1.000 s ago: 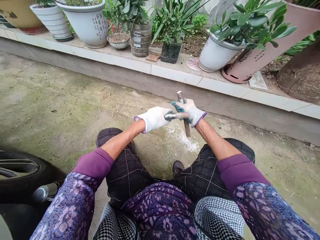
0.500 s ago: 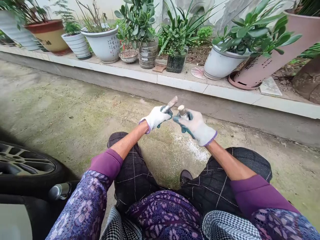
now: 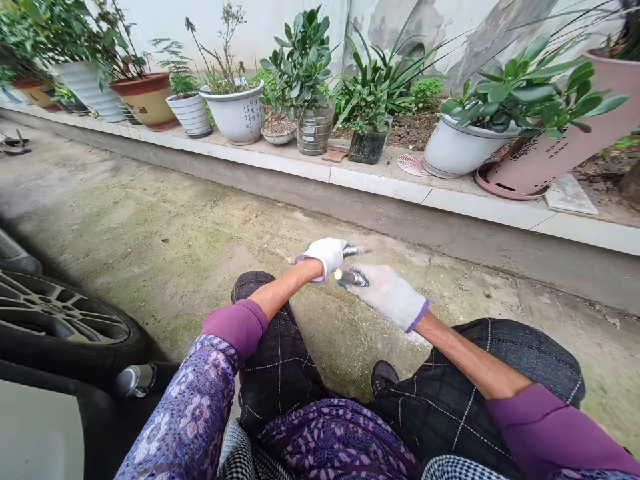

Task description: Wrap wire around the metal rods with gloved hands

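Both my hands wear white work gloves. My left hand point(image 3: 324, 256) is closed around a metal rod point(image 3: 351, 251), whose shiny end sticks out to the right of the fist. My right hand point(image 3: 390, 293) is closed around a second metal rod point(image 3: 350, 277), with its pale tip pointing left toward the left wrist. The two rods lie close together, one just above the other, over the concrete ground point(image 3: 165, 233) in front of my knees. I cannot tell whether they touch.
A raised tiled ledge point(image 3: 380, 181) crosses the back, lined with several potted plants point(image 3: 239, 113). A car wheel point(image 3: 55, 320) and an exhaust pipe point(image 3: 134, 380) sit at the lower left. White powder marks the ground near my dark shoe point(image 3: 384, 377).
The rods were crossed a second ago, then parted; now both hands have turned so the rods lie nearly level and close together. My view has tilted up and left.
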Action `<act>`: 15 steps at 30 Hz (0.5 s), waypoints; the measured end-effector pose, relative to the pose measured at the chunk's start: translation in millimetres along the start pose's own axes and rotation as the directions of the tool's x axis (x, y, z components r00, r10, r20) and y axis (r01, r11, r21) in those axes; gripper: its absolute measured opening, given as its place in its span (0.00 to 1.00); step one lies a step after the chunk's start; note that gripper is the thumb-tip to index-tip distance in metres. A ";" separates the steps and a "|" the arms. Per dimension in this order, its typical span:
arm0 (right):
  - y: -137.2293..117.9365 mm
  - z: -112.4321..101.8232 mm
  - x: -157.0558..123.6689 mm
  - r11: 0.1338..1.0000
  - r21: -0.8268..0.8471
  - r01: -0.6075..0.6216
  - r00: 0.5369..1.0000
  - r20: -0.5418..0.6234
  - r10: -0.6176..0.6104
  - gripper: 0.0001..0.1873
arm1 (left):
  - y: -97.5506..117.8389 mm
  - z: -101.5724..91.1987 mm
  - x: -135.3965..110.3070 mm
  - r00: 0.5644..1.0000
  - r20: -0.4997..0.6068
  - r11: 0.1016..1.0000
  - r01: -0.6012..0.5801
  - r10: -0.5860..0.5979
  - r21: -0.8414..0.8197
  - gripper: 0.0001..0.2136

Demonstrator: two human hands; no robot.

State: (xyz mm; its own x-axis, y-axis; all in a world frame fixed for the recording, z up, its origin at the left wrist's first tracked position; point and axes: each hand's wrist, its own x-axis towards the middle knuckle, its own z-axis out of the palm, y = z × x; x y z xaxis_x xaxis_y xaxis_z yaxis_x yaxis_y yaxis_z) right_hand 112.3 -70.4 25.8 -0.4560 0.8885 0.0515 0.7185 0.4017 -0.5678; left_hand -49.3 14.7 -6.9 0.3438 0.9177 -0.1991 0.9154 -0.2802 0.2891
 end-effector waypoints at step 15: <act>49.4 -6.6 18.6 0.683 0.619 -0.389 0.880 0.031 0.473 0.25 | 35.5 16.3 -45.6 0.886 0.288 0.893 -0.420 0.364 0.163 0.12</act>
State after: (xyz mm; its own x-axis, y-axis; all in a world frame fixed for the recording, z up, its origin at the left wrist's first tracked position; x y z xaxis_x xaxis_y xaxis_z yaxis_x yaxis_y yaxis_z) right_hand 142.7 -32.6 4.1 -0.0777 0.9653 -0.2493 0.3430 -0.2089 -0.9158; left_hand -29.0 -41.6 -2.9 0.6983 0.6295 -0.3408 0.7068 -0.6817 0.1889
